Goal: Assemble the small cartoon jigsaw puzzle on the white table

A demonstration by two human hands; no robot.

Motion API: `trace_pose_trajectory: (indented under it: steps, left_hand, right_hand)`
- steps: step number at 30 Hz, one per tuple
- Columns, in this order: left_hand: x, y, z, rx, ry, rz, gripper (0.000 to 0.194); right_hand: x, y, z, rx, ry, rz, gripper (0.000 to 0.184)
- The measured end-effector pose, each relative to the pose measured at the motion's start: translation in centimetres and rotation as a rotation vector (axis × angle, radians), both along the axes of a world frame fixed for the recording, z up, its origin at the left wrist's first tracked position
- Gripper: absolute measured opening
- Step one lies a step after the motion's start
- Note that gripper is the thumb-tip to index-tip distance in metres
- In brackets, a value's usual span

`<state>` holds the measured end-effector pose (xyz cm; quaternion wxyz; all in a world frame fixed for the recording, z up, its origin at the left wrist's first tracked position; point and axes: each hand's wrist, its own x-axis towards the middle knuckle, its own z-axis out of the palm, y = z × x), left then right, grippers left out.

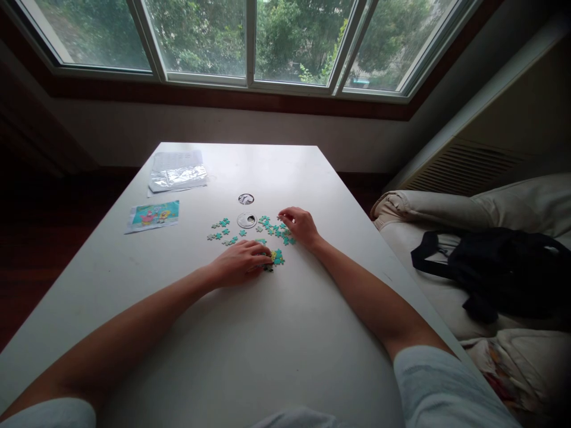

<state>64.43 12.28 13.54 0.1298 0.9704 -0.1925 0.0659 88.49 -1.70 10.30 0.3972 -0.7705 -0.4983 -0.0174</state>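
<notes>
My left hand (243, 261) lies palm down, fingers stretched over a joined patch of jigsaw puzzle (278, 257) in teal and yellow. It covers the patch's left part. My right hand (301, 224) is closed in a pinch at the right end of the loose pieces, with what looks like a small puzzle piece (280, 217) at the fingertips, mostly hidden. Several loose teal puzzle pieces (267, 224) lie beside it. More teal and pale pieces (220, 223) are scattered beyond my left hand.
Two round discs (247, 220) (245, 199) lie behind the pieces on the white table (187, 321). To the left are a colourful cartoon picture (155, 215) and a clear plastic bag with paper (178, 169). A dark bag (504, 273) rests on the pale sofa (428, 208) at right.
</notes>
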Motion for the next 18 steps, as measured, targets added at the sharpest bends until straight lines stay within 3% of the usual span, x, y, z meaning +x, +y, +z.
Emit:
trace_pose_trajectory:
  steps: [3,8,18]
  left_hand:
    - [0.1,0.3,-0.2,-0.014,-0.011,-0.015,0.035]
    - [-0.2,-0.4,0.0,0.045,-0.035,-0.018,0.034]
    - [-1.8,-3.9,0.9,0.100,0.042,-0.032,0.034]
  right_hand:
    - [-0.6,-0.2,0.3,0.071,0.227,0.005,0.022]
    - [-1.4,0.1,0.2,0.222,0.602,0.180,0.029]
    - [-1.1,0.3,0.0,0.178,0.690,0.209,0.035]
